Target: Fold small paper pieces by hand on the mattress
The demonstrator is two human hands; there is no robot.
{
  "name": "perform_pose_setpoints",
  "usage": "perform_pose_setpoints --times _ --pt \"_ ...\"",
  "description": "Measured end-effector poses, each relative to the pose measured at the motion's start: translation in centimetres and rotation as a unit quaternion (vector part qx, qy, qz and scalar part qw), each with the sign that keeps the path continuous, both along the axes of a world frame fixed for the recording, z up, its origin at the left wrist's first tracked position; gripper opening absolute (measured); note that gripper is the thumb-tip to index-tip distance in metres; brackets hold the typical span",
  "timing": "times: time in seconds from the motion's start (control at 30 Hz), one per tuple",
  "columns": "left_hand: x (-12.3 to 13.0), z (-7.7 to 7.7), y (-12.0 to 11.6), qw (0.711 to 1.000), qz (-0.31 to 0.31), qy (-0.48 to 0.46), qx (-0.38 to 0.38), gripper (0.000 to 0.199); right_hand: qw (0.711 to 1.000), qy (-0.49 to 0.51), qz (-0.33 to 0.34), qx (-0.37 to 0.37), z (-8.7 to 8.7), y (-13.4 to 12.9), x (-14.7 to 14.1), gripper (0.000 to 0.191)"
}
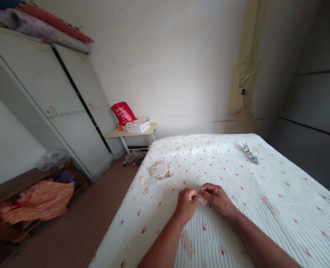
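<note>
My left hand (186,203) and my right hand (216,199) are close together above the white, red-dotted bed cover (187,242). Both hands are closed in a pinch on a small yellowish paper piece (202,200), which shows between their fingertips. To the left, farther up the bed, lie printed paper pieces (161,170), one partly beside another. A row of small whitish-grey pieces (248,153) rests near the far right of the bed. What these pieces are is too small to tell.
Beyond the bed's far left corner, a small table (116,133) bears a red bag (123,113) and a white box (139,127). A wardrobe (50,100) stands left. Below it, a low wooden bench (16,182) holds an orange plastic bag (39,201).
</note>
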State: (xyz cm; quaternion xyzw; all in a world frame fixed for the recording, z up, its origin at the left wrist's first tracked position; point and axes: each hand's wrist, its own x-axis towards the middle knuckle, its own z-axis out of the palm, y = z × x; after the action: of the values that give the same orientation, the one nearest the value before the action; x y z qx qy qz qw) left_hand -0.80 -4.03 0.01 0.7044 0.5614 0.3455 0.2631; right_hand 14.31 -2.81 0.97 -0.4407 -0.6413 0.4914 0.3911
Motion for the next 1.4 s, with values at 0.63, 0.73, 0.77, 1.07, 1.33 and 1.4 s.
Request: perform_pose_setpoints --times 0.63,0.73,0.77,1.07,1.33,1.4 --pt "-0.3 -0.6 0.3 0.998 0.026 -0.061 0.017 0.017 0.993 -0.109 0.011 0.048 0.6 -0.2 0.2 0.019" --pt "-0.4 -0.6 0.2 0.998 0.02 -0.056 0.019 0.016 0.993 -0.098 0.033 0.049 0.5 -0.1 0.3 0.021" --pt "-0.4 -0.6 0.3 0.998 0.02 -0.057 0.02 0.016 0.993 -0.095 0.036 0.052 0.5 0.0 0.3 0.021" --pt "-0.3 -0.9 0.5 0.989 -0.002 -0.145 -0.001 0.011 0.997 -0.069 -0.01 0.019 -0.1 0.4 0.2 0.02" --pt "-0.3 -1.5 0.8 0.983 -0.002 -0.185 -0.005 0.013 0.996 -0.086 -0.005 0.028 0.2 0.0 0.1 0.021" --pt "-0.3 -1.4 0.7 0.982 0.009 -0.187 -0.003 0.015 0.996 -0.086 -0.003 0.032 0.1 0.0 0.1 0.022"
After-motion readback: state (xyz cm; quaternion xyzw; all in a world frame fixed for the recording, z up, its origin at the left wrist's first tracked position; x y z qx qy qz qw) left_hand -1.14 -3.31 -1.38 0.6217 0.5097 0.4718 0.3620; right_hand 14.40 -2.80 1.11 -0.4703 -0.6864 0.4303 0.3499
